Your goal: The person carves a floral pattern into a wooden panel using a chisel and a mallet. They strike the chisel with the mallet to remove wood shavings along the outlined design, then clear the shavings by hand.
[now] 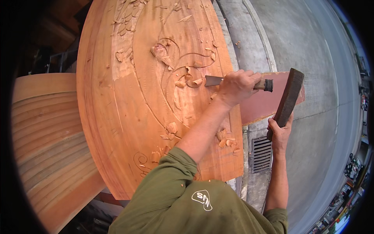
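Note:
My left hand [237, 86] is wrapped round the handle of a chisel [213, 80], whose flat metal blade points left. The blade's tip meets the wooden panel [105, 89] beside a carved curl. Dark binding circles the butt of the handle. Off to the right, my right hand [282, 134] grips the lower end of a dark wooden mallet [290, 91], a plain bar tilted upright. The mallet is apart from the chisel's butt. Carved scroll lines run over the panel, and wood chips [180, 84] lie around the blade.
Stacked boards [50, 117] stand at the left. A pinkish board [257, 107] sticks out beneath the panel's right edge. Beyond it are concrete pavement [311, 148] and a drain grate [261, 154]. More shavings [224, 138] lie near my left forearm.

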{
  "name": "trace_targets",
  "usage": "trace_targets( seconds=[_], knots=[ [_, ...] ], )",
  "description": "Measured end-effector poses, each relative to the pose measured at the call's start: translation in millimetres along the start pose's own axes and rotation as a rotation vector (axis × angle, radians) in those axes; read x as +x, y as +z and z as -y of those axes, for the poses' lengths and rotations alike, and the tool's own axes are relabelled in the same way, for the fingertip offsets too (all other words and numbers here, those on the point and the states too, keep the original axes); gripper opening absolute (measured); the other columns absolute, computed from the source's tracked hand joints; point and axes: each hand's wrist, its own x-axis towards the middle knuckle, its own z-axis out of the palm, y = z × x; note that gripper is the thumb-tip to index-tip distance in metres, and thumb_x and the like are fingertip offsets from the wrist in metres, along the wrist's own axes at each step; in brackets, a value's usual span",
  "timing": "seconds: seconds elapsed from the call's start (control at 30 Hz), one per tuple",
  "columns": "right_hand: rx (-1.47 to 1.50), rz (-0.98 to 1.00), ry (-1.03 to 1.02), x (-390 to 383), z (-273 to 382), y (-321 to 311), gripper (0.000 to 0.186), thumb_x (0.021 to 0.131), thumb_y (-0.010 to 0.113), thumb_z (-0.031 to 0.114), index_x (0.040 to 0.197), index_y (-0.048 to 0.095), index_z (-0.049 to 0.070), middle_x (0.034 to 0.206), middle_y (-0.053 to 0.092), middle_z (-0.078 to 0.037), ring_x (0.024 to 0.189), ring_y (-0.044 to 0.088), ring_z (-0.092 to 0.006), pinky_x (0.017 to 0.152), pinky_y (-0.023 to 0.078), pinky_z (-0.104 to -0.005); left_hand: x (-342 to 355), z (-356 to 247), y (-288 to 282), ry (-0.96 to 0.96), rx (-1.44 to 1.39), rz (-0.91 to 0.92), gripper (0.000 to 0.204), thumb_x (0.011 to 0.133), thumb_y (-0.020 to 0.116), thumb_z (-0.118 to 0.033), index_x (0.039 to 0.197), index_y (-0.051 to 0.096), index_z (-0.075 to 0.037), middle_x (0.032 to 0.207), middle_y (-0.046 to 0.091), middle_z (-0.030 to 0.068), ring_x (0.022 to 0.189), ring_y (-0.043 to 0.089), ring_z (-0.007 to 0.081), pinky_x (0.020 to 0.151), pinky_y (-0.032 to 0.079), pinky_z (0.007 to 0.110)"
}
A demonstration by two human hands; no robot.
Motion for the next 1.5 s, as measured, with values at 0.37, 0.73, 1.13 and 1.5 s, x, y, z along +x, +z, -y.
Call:
trace_targets(
  seconds=[0.37, 0.73, 1.13, 1.5],
  knots=[
    [-0.008, -0.017, 0.033, 3, 13, 9, 0.072, 0.095, 0.077, 0.002, 0.16, 0.047, 0.008, 0.097, 0.065, -0.001, 0.078, 0.065, -0.0111, 0.071, 0.057, -0.029, 2, -2, -6, -0.022, -0.018, -0.005, 0.036, 0.079, 0.093, -0.033, 0.092, 0.064, -0.015, 0.081, 0.067, 0.0035, 0.075, 0.074, 0.0279, 0.062, 0.06, 0.043],
    [0.129, -0.052, 0.038, -3, 12, 30, 0.081, 0.092, 0.079, 0.003, 0.164, 0.042, 0.01, 0.098, 0.064, -0.002, 0.074, 0.064, -0.011, 0.067, 0.057, -0.0294, 2, -2, -6, -0.046, 0.02, -0.007, 0.033, 0.082, 0.091, -0.03, 0.091, 0.064, -0.014, 0.082, 0.068, 0.0037, 0.076, 0.074, 0.0285, 0.063, 0.06, 0.043],
    [-0.003, 0.15, -0.003, -10, 30, 60, 0.091, 0.091, 0.077, 0.004, 0.172, 0.038, 0.014, 0.09, 0.061, 0.001, 0.069, 0.061, -0.0097, 0.063, 0.054, -0.0287, 4, 1, -6, -0.061, -0.002, 0.036, 0.03, 0.081, 0.092, -0.025, 0.096, 0.068, -0.015, 0.085, 0.07, 0.0042, 0.08, 0.076, 0.0307, 0.066, 0.062, 0.044],
    [0.042, 0.089, 0.058, -27, 20, 46, 0.104, 0.092, 0.082, 0.004, 0.179, 0.026, 0.014, 0.1, 0.062, 0.001, 0.086, 0.059, -0.0085, 0.078, 0.052, -0.026, 5, -21, -19, -0.014, 0.175, -0.153, 0.033, 0.078, 0.093, -0.035, 0.099, 0.072, -0.02, 0.079, 0.063, -0.0005, 0.071, 0.07, 0.0228, 0.059, 0.057, 0.038]
  ],
)
